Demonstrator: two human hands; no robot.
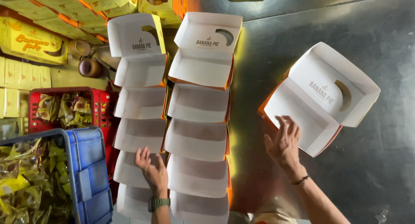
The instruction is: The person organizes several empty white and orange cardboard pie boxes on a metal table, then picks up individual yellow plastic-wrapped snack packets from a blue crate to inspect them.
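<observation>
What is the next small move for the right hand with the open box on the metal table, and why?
Probably slide the single open box left toward the two rows of nested open boxes. The right hand already touches its near edge with fingers spread, the box lies apart and tilted on the metal table, and the left hand rests on the left row.

The scene is viewed by a single head-worn camera, aimed steeply downward at close range over the worktop [328, 29], hands entering from six o'clock.
</observation>
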